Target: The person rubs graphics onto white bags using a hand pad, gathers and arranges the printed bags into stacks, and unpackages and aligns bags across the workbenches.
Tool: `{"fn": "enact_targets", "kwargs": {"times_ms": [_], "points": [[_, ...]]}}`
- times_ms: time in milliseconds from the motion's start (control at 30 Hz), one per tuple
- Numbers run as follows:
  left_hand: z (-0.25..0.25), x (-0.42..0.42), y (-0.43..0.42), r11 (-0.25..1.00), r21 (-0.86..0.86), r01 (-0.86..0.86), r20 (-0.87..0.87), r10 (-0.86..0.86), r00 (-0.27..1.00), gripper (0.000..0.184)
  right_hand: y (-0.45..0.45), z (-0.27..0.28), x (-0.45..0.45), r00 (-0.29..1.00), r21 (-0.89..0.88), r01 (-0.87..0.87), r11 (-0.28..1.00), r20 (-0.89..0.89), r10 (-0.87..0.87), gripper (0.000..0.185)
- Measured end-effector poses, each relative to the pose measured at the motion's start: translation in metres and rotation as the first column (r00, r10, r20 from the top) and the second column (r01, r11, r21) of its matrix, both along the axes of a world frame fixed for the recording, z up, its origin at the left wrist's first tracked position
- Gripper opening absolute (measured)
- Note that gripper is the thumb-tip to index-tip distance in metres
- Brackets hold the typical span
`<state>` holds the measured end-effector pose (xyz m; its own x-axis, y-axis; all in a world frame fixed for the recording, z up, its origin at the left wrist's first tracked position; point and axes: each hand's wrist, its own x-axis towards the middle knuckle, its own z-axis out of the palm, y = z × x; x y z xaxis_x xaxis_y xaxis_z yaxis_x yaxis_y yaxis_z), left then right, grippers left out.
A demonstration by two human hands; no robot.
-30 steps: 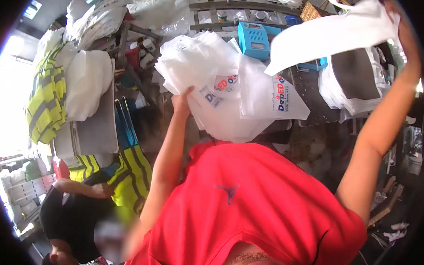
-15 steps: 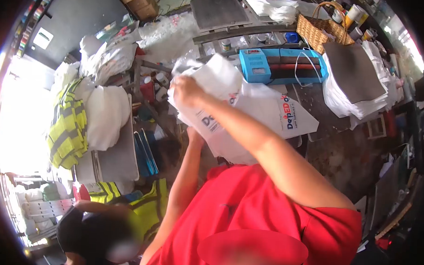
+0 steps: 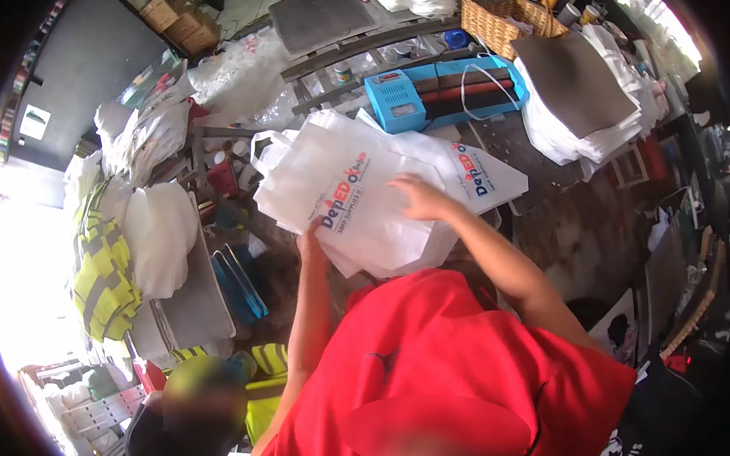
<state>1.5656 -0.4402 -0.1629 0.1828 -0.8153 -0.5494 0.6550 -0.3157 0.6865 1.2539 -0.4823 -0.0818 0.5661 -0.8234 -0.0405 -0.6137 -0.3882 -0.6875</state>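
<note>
White printed bags lie spread in front of me, the top one with red and blue "DepED" lettering and a handle loop at its upper left. My left hand grips the near-left edge of these bags, its fingers partly hidden by them. Over the right part of the top bag is my right hand, with its fingers stretched out and nothing held. Another printed sheet sticks out on the right beneath the pile. Just beyond the bags stands a blue machine with dark and red rollers and a pale loop across it.
A dark board rests on a white stack at the right. Behind is a wicker basket. Yellow-green vests and white bundles hang at the left. A co-worker is at the lower left.
My right hand first swung from the upper right, where it held a white bag, to the pile. It has now moved right and opened, and a printed bag lies flat on top.
</note>
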Motion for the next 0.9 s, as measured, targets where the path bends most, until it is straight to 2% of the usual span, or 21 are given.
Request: {"fn": "enact_targets", "kwargs": {"times_ms": [33, 67, 100, 167, 200, 233, 267, 300, 367, 433, 467, 500, 533, 567, 600, 633, 700, 767, 833, 867, 900], "points": [[0.000, 0.000, -0.004, 1.000, 0.012, 0.008, -0.091, -0.007, 0.996, 0.042, 0.011, 0.009, -0.036, 0.967, -0.106, 0.051, 0.993, -0.241, -0.076, 0.068], [-0.007, 0.002, -0.006, 1.000, 0.019, 0.007, -0.106, -0.005, 0.994, 0.041, 0.028, 0.018, -0.063, 0.872, -0.086, 0.138, 0.987, -0.461, -0.162, 0.070], [-0.011, 0.003, -0.006, 1.000, 0.021, 0.020, -0.109, -0.017, 0.994, 0.041, 0.048, 0.022, -0.086, 0.721, -0.084, 0.227, 0.970, -0.655, -0.225, 0.071], [-0.016, 0.004, -0.008, 0.999, 0.043, 0.011, -0.137, -0.005, 0.991, 0.041, 0.073, -0.002, -0.126, 0.690, -0.333, 0.261, 0.906, -0.592, -0.416, 0.058], [-0.006, -0.002, -0.006, 0.999, 0.054, -0.011, -0.157, 0.019, 0.987, 0.044, 0.075, -0.026, -0.150, 0.684, -0.335, 0.269, 0.903, -0.594, -0.424, 0.058], [-0.004, -0.004, -0.008, 0.999, 0.052, -0.007, -0.161, 0.015, 0.987, 0.044, 0.070, -0.055, -0.175, 0.775, -0.331, 0.341, 0.880, -0.431, -0.463, 0.049], [-0.004, -0.004, -0.007, 0.999, 0.034, 0.016, -0.185, -0.009, 0.983, 0.045, 0.065, -0.054, -0.179, 0.837, -0.310, 0.404, 0.861, -0.253, -0.484, 0.040], [-0.004, -0.003, -0.005, 0.999, 0.015, 0.030, -0.207, -0.026, 0.978, 0.045, 0.062, -0.053, -0.183, 0.829, -0.503, 0.409, 0.761, -0.143, -0.540, 0.025], [-0.016, -0.002, -0.005, 0.999, 0.037, 0.015, -0.209, -0.007, 0.978, 0.044, 0.048, -0.003, -0.188, 0.671, -0.254, 0.611, 0.749, -0.337, -0.661, 0.022], [-0.018, 0.005, -0.006, 0.999, 0.048, -0.006, -0.203, 0.016, 0.979, 0.043, 0.036, 0.056, -0.210, 0.595, -0.386, 0.579, 0.718, -0.403, -0.696, 0.022], [-0.017, 0.004, -0.007, 1.000, 0.021, -0.011, -0.160, 0.014, 0.987, 0.044, 0.026, 0.066, -0.240, 0.563, -0.436, 0.622, 0.650, -0.328, -0.759, 0.021], [-0.016, 0.002, -0.008, 1.000, -0.005, -0.013, -0.121, 0.013, 0.993, 0.045, 0.017, 0.093, -0.262, 0.501, -0.418, 0.655, 0.630, -0.383, -0.776, 0.018], [-0.020, 0.002, -0.009, 0.999, 0.015, -0.031, -0.096, 0.032, 0.995, 0.047, 0.017, 0.124, -0.272, 0.548, -0.482, 0.676, 0.558, -0.179, -0.817, 0.013], [-0.017, 0.000, -0.008, 0.999, 0.020, -0.043, -0.104, 0.045, 0.994, 0.047, 0.018, 0.168, -0.263, 0.611, -0.545, 0.606, 0.580, -0.149, -0.778, 0.010], [-0.010, -0.004, -0.007, 0.999, 0.017, -0.044, -0.024, 0.044, 0.999, 0.048, 0.019, 0.203, -0.251, 0.620, -0.513, 0.622, 0.591, -0.138, -0.772, 0.011], [-0.005, -0.006, -0.006, 0.999, 0.013, -0.046, 0.057, 0.045, 0.997, 0.049, 0.019, 0.222, -0.242, 0.654, -0.516, 0.651, 0.556, 0.011, -0.756, 0.016], [0.001, -0.012, -0.005, 0.997, 0.002, -0.072, 0.056, 0.072, 0.996, 0.048, 0.024, 0.261, -0.195, 0.678, -0.545, 0.623, 0.561, 0.020, -0.734, 0.018], [-0.001, -0.009, -0.005, 0.995, -0.019, -0.098, 0.064, 0.099, 0.993, 0.047, 0.022, 0.260, -0.155, 0.745, -0.598, 0.560, 0.573, 0.060, -0.665, 0.018], [-0.016, -0.008, -0.007, 0.994, -0.021, -0.109, 0.103, 0.110, 0.989, 0.047, 0.020, 0.248, -0.105, 0.840, -0.420, 0.526, 0.739, 0.119, -0.530, 0.018], [-0.014, -0.008, -0.007, 0.994, -0.028, -0.101, 0.099, 0.104, 0.990, 0.047, 0.008, 0.214, -0.089, 0.886, -0.335, 0.457, 0.824, 0.250, -0.389, 0.021], [-0.007, -0.010, -0.006, 0.995, -0.003, -0.103, 0.101, 0.103, 0.990, 0.048, 0.007, 0.204, -0.057, 0.937, -0.467, 0.342, 0.815, 0.106, -0.332, 0.026]]}}
